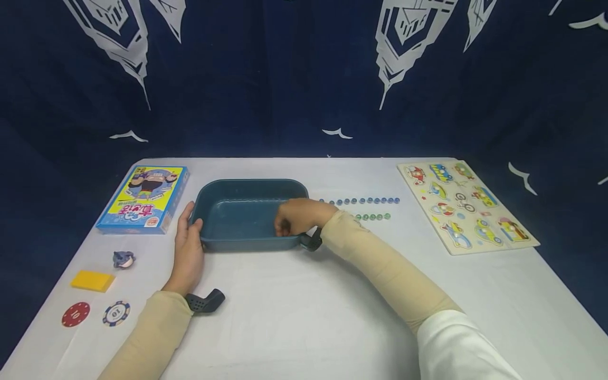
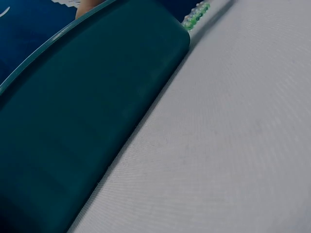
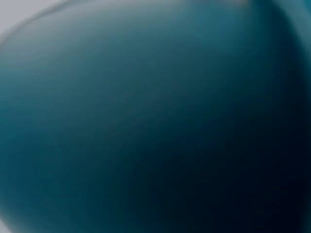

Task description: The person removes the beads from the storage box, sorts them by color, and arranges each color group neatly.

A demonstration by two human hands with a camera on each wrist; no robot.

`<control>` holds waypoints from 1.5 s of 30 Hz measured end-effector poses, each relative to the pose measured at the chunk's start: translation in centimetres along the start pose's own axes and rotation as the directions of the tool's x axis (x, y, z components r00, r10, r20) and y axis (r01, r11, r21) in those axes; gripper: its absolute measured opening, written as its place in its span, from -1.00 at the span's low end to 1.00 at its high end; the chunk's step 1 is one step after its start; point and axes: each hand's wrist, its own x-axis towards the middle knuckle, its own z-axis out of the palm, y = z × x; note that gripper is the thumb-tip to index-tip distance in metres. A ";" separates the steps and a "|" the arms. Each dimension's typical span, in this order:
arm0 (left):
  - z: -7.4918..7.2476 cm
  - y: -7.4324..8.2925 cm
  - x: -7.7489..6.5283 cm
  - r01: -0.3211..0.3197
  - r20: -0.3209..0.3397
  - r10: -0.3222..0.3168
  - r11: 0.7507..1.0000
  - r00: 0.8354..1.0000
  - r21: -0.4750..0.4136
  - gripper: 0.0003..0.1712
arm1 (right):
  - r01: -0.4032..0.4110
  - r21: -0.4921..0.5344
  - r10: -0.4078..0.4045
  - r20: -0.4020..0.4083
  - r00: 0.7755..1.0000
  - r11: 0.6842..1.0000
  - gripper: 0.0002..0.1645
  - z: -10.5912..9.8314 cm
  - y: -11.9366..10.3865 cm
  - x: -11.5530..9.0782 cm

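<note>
A dark teal rectangular tray [image 1: 247, 244] stands on the white table. At its near left corner my left hand [image 1: 187, 258] holds it, fingers along the outer left wall and thumb by the rim. My right hand [image 1: 301, 215] reaches over the right side into the tray, its fingers curled down near the floor. No object shows at those fingertips, whose undersides are hidden. Right of the tray lie a row of blue glass beads [image 1: 369, 200] and a shorter row of green ones [image 1: 372, 217], partly behind the right wrist. Blurred tray wall [image 3: 121, 107] fills the right wrist view.
Left of the tray lies a blue and yellow game box [image 1: 147, 198]. Nearer are a small blue shark-like figure [image 1: 124, 259], a yellow block [image 1: 92, 281], a red chip [image 1: 76, 314] and a white-blue chip [image 1: 116, 313]. A picture puzzle board [image 1: 467, 208] lies at the right.
</note>
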 end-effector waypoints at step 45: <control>0.2 0.3 -0.2 0.020 -0.020 -0.020 1.000 1.000 -0.013 -0.38 | 0.299 0.702 0.401 -0.646 0.649 0.647 -0.70 5.2 5.5 -8.2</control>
